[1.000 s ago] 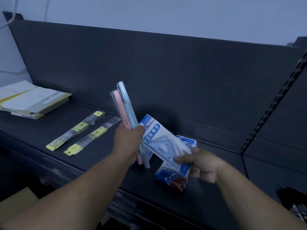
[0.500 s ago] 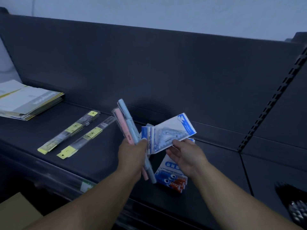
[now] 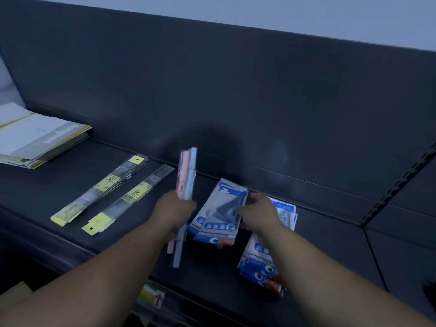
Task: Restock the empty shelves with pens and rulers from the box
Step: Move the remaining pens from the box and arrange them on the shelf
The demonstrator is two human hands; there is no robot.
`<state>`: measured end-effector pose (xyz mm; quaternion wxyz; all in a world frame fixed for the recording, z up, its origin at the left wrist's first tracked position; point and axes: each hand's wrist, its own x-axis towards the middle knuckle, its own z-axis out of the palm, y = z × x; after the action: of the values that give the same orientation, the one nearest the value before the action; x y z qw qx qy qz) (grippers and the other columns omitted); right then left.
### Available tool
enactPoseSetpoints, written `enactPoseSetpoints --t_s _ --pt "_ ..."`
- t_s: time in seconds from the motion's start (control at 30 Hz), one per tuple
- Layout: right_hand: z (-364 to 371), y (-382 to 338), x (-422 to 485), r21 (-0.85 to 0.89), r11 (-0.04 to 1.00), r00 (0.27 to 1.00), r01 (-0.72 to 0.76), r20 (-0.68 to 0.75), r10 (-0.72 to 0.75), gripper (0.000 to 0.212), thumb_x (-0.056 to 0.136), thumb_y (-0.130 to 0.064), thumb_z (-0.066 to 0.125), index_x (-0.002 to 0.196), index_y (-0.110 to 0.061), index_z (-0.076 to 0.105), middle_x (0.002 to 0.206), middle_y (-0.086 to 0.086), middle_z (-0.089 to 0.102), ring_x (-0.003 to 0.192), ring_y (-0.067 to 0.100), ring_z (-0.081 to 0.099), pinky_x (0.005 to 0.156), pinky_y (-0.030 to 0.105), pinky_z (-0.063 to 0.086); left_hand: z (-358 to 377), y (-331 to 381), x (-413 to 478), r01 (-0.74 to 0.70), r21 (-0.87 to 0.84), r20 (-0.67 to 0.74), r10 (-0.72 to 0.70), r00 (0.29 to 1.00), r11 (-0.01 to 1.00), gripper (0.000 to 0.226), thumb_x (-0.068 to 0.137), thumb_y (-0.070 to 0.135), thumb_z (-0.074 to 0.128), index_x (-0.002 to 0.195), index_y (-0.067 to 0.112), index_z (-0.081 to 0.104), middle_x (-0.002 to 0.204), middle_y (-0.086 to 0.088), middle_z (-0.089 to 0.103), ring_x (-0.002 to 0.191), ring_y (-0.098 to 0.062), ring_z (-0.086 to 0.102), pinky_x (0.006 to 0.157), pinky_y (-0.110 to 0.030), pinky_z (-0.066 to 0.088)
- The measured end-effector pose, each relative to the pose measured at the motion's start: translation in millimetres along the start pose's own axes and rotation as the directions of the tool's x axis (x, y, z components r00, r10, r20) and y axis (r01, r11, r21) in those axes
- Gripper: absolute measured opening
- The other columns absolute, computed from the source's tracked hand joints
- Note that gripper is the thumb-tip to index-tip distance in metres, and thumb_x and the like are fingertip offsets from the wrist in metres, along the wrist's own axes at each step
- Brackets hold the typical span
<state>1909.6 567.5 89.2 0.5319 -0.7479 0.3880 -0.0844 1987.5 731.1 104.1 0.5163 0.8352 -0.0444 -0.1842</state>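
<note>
The left hand gripped the probably light, slick-sleeved pens upright at mid-length, while at its 3 o'clock the right hand met thin, likely floppy ruler packets on the shelf, pinching or merely touching I could not tell.

Two pens (pink pen, blue pen), two ruler packs (left ruler pack, right ruler pack), two packet piles (middle pile, right pile) and one booklet stack are here.
</note>
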Motion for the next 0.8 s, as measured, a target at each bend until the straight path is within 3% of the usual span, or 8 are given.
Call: enactPoseSetpoints --t_s 0.1,0.17,0.33,0.47,0.63,0.8 --pt "11.0 4.3 0.8 -0.242 0.970 0.998 -0.021 0.055 0.035 0.063 0.062 -0.022 0.072 0.120 -0.015 0.047 0.112 0.008 0.062 0.104 0.028 0.062 0.084 0.040 0.057 6.2 3.8 9.3 0.048 -0.016 0.116 -0.046 0.992 0.999 0.010 0.088 0.010 0.060 0.097 0.006 0.058 0.085 -0.009 0.062 0.070 -0.017 0.060 0.047 -0.023 0.046" --pt "15.4 6.0 -1.8 -0.281 0.959 0.994 -0.023 0.094 0.052 0.074 0.059 -0.026 0.075 0.126 -0.016 0.046 0.120 0.009 0.059 0.110 0.029 0.060 0.085 0.044 0.058 11.3 2.7 13.8 0.057 -0.001 0.169 -0.056 0.984 0.998 0.009 0.087 0.010 0.059 0.095 0.008 0.058 0.089 -0.012 0.064 0.076 -0.022 0.064 0.056 -0.029 0.054" --pt "12.6 5.5 -5.4 -0.314 0.949 0.994 -0.008 0.098 0.041 0.066 0.076 -0.024 0.077 0.130 -0.017 0.039 0.120 0.009 0.061 0.107 0.028 0.062 0.083 0.041 0.058 19.6 -4.8 13.5 0.029 0.050 0.234 -0.040 0.971 0.998 0.021 0.084 0.012 0.061 0.104 0.008 0.062 0.091 -0.011 0.068 0.081 -0.025 0.069 0.071 -0.037 0.060" --pt "7.1 5.3 -9.6 -0.283 0.958 0.991 -0.042 0.110 0.076 0.068 0.077 -0.022 0.079 0.131 -0.017 0.038 0.115 0.011 0.062 0.092 0.030 0.069 0.068 0.043 0.062 21.7 -7.3 8.5 -0.017 0.088 0.203 -0.001 0.979 0.996 0.024 0.082 0.016 0.062 0.106 0.008 0.063 0.090 -0.010 0.068 0.081 -0.024 0.068 0.075 -0.038 0.059" --pt "3.3 3.7 -10.5 -0.319 0.947 0.999 0.034 0.041 -0.022 0.082 0.075 -0.019 0.080 0.142 -0.019 0.033 0.126 0.011 0.055 0.103 0.028 0.064 0.079 0.037 0.059 26.2 -0.8 4.3 -0.110 0.126 0.101 0.098 0.990 0.986 0.022 0.086 0.019 0.060 0.106 0.010 0.058 0.091 -0.005 0.061 0.078 -0.018 0.061 0.061 -0.027 0.049" --pt "-2.2 2.3 -15.7 -0.336 0.935 0.994 0.112 0.047 -0.102 0.082 0.084 -0.022 0.074 0.149 -0.021 0.024 0.145 0.008 0.033 0.123 0.025 0.049 0.087 0.025 0.044 32.7 1.8 5.9 -0.106 0.107 0.079 0.097 0.992 0.989 0.024 0.085 0.019 0.062 0.106 0.008 0.059 0.096 -0.008 0.064 0.084 -0.023 0.063 0.071 -0.033 0.053"
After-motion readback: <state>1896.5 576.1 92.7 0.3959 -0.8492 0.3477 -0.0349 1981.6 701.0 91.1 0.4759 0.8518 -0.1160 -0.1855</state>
